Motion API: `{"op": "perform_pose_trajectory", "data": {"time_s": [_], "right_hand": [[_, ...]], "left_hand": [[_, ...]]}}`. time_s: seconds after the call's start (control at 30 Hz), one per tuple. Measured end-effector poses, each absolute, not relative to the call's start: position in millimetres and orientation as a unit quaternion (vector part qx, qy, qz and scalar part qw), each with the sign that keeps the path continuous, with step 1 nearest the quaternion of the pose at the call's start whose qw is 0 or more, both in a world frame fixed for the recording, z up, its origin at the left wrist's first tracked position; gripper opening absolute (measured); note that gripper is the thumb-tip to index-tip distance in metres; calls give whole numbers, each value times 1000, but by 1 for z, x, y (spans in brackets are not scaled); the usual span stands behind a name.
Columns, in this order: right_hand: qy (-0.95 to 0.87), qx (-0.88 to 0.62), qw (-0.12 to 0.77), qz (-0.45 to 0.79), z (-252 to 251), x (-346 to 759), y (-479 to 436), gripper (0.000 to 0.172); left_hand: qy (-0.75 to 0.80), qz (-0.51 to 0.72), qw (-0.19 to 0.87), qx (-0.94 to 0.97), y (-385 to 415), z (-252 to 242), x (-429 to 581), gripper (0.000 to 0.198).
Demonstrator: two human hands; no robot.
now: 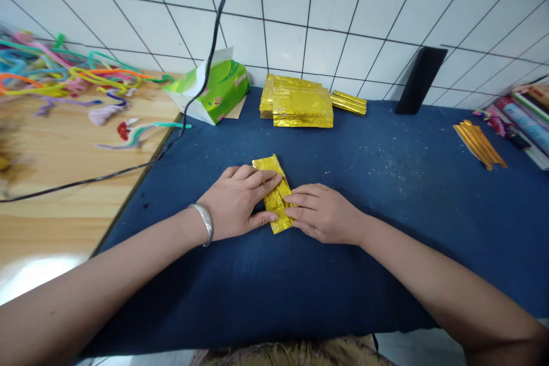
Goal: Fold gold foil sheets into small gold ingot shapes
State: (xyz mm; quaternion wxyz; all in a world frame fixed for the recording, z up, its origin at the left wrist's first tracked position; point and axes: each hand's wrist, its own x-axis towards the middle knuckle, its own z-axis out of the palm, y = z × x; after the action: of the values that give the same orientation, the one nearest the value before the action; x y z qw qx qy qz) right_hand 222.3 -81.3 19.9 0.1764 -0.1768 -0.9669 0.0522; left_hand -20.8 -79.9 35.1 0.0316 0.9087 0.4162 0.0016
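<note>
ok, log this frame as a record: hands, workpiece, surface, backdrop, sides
left_hand: on the gold paper; wears bracelet
right_hand: at the paper's right edge
workpiece: gold paper, lying slanted
surface: blue cloth
back: green box, gold stack, black slab
left_side: fuzzy wires on wooden table
right_side: orange-gold strips

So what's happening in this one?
A person has both bare hands on a folded gold sheet lying on a dark blue tabletop. The left hand lies with its fingers across the sheet, and the right hand has its fingertips at the right edge. A stack of gold sheets sits farther back by the wall, with narrow gold strips beside it.
</note>
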Motion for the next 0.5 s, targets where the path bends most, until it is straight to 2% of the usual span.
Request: {"op": "perform_pose_trajectory", "data": {"time_s": [0.5], "right_hand": [[-958,-184,217,50,18,222,-82,22]], "left_hand": [[421,-10,14,907,-77,37,-18,74]]}}
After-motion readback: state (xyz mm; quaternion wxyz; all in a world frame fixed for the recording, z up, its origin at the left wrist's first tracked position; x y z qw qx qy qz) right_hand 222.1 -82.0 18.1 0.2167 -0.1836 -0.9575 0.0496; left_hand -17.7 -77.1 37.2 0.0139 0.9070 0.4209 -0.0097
